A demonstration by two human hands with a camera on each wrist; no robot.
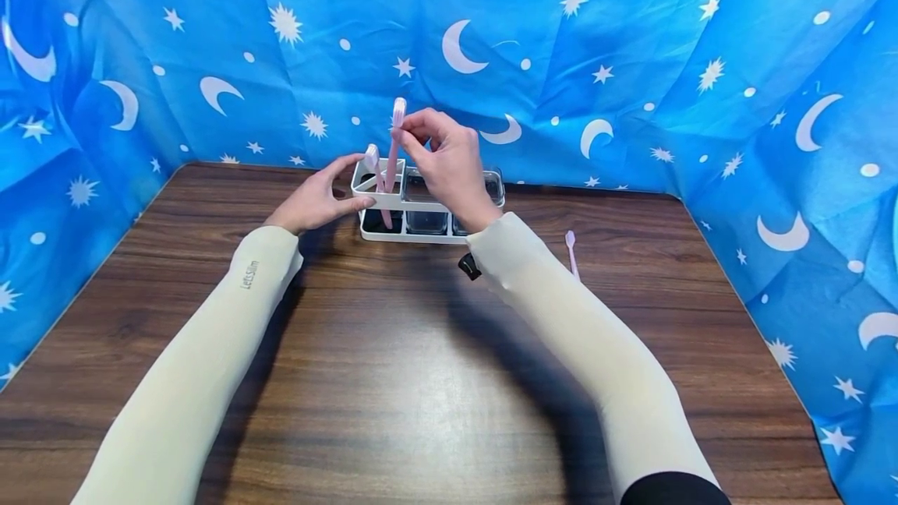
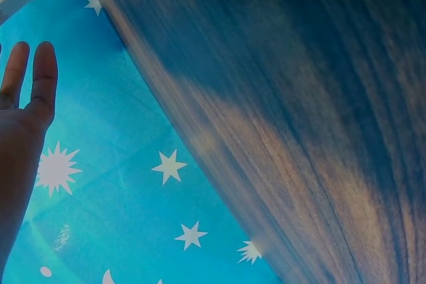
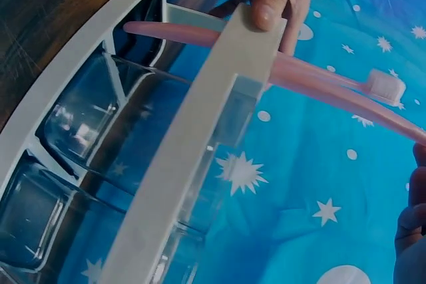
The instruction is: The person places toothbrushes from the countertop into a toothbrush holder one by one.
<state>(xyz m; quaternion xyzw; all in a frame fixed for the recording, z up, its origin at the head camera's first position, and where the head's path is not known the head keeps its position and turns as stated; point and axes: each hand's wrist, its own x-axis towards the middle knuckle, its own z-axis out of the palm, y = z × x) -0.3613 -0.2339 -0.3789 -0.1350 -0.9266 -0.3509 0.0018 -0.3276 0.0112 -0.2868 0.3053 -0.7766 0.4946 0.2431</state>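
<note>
Pale sleeves (image 1: pixel 178 380) nearest, in front of holder (image 1: pixel 428 239); right hand (image 1: pixel 449 158) pinches toothbrush (image 1: pixel 392 158) at holder's left top opening, left hand (image 1: pixel 316 199) grips its left end; crossing the 1 inserted brush (image 1: pixel 371 156) could jam it

Around the holder (image 1: pixel 421 238): curtain (image 1: pixel 393 6) blocked 12 o'clock, left fingers (image 1: pixel 341 166) 9, right sleeve (image 1: pixel 561 310) 4. Passage ran over the table (image 1: pixel 421 349) at 6.
</note>
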